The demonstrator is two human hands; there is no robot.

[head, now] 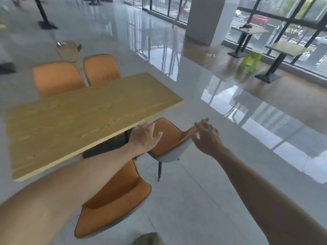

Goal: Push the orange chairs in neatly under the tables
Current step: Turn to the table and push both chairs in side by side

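Observation:
A long wooden table [74, 117] runs across the middle. At its near right corner stands an orange chair [169, 138] with a grey shell, its seat partly under the tabletop. My left hand [145, 137] hovers open over the left side of that chair's back. My right hand [207, 137] is open, its fingers touching the right edge of the backrest. A second orange chair [115, 197] stands closer to me, partly under the table edge and crossed by my left forearm. Two more orange chairs [56, 76] [101, 68] sit at the table's far side.
Glossy grey floor spreads to the right. A white pillar [203, 20] stands at the back. Two small tables [247, 32] [286, 50] and a green stool [250, 61] stand by the windows. A black table base [46, 23] and flattened cardboard [69, 50] lie at the far left.

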